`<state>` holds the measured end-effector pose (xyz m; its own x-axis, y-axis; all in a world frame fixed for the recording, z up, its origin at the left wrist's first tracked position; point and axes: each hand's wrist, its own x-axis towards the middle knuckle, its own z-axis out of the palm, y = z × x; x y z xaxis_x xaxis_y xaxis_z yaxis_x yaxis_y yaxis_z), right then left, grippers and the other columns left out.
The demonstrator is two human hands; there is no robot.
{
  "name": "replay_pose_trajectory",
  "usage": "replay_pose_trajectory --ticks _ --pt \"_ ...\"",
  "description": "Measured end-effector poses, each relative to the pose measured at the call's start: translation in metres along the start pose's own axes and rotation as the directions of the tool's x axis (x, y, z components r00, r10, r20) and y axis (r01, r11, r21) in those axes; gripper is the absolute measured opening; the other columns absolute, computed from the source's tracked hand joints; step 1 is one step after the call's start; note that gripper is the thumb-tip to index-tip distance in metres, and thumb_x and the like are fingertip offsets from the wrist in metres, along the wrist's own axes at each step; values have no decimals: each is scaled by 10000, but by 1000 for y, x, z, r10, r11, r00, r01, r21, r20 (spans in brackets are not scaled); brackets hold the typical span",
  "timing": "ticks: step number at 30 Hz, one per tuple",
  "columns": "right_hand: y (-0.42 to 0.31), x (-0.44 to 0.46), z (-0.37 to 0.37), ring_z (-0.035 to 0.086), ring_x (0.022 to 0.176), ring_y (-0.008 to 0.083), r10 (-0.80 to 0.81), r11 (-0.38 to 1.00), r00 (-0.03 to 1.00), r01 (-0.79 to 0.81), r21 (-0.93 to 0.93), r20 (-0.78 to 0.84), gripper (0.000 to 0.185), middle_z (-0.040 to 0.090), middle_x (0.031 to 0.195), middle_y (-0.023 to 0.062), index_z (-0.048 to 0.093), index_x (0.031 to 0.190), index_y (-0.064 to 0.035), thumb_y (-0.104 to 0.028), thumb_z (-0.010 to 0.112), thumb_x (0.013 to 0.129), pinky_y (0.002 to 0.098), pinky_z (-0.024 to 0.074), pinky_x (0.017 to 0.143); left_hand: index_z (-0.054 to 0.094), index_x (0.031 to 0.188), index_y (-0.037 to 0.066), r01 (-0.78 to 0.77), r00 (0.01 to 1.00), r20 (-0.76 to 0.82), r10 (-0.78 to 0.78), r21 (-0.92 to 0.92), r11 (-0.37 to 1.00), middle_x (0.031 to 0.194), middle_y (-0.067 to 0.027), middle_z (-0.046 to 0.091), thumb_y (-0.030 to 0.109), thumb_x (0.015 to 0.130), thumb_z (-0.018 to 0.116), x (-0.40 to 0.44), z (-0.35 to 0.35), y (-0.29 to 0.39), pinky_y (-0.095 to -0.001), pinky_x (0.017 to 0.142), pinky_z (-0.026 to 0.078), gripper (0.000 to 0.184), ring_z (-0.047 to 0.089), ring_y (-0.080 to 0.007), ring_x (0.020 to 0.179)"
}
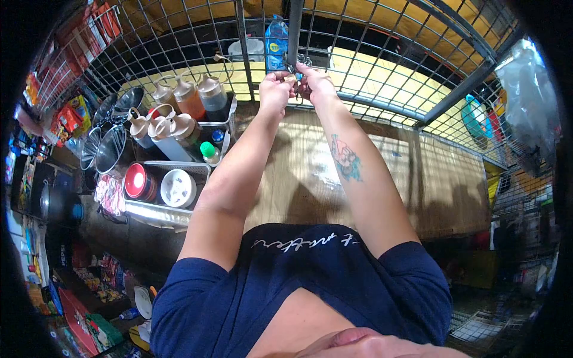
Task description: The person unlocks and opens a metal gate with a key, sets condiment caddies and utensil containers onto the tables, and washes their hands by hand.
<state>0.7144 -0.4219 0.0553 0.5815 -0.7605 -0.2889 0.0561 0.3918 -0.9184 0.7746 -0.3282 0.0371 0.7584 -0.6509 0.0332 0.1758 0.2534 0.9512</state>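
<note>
- Wire grille [456,96]: spans the far side, with a dark upright post [295,30].
- Wooden table [304,197]: near side of the grille, light falling across it.
- Plastic basket [161,212]: left, holding red and white bowls [178,188].
- 6 pale-capped squeeze bottles [188,100]: left, 2 rows beyond the bowls.
- Blue packet [276,45]: far side, just left of the post.
- Left hand [276,94], right hand [319,85]: fingers bent around the metal fitting; cannot tell whether either grips it.
- Metal fitting [291,70]: at the post, partly hidden.
</note>
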Motion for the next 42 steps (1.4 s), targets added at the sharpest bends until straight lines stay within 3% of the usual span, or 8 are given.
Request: replay_pose_trajectory --ticks 9,13,17,21,33,37,39,42 --pt "-5 2 -14 524 534 194 3 973 999 7 229 -45 200 547 652 87 514 797 -89 -257 584 714 343 433 490 488 953 -27 -82 943 -334 7 -209 975 732 -83 574 2 817 580 7 7 -1 -238 438 439 166 509 -109 514" --pt "-34 -11 -44 580 637 250 184 918 881 -312 244 435 236 581 703 98 504 854 -97 -310 578 781 435 475 567 489 944 -11 -107 971 -232 48 -251 962 782 -86 581 -10 819 573 7 -9 1 -227 485 445 150 528 -108 567" --pt "-78 -41 -51 598 737 181 -88 979 944 142 -148 318 324 588 819 101 510 1037 -12 -88 628 745 310 497 581 499 930 43 -142 984 -158 83 -413 900 803 -85 585 5 830 578 8 -19 3 -243 591 468 133 579 -139 704" --pt "-79 -48 -44 571 884 205 -759 522 648 662 -539 62 450 499 1094 147 484 1104 -14 -23 602 670 293 515 679 480 958 14 -306 952 -140 273 -488 817 884 -102 584 -41 815 563 -2 -23 10 -259 689 476 175 586 -159 751" --pt "-45 -89 1 551 1004 241 -790 70 273 929 -362 548 479 558 1114 104 526 1140 -59 -60 714 700 313 424 896 511 960 31 -477 838 242 489 -108 872 902 -49 586 -1 828 577 -64 -38 98 -233 799 440 151 564 -108 857" --pt "-47 -108 17 517 1069 191 -647 391 334 917 -78 686 483 583 1095 51 500 1194 -83 -219 701 777 346 442 875 506 952 19 -317 819 370 439 -345 883 898 -70 595 -19 826 551 -82 -48 130 -246 815 440 138 576 -131 851" --pt "-49 -115 23 529 960 100 -330 851 514 525 14 791 450 572 1056 74 498 1164 -10 -171 689 790 228 439 804 495 960 7 -320 797 406 447 -344 883 877 -104 594 26 838 532 -88 -53 143 -261 794 438 129 575 -173 849" --pt "-45 -125 29 550 850 88 -431 795 449 599 94 783 425 591 938 49 501 1147 -7 -190 674 805 223 451 759 497 971 8 -303 805 438 400 -275 912 901 -103 598 33 827 560 -114 -59 154 -257 778 441 159 576 -173 843"
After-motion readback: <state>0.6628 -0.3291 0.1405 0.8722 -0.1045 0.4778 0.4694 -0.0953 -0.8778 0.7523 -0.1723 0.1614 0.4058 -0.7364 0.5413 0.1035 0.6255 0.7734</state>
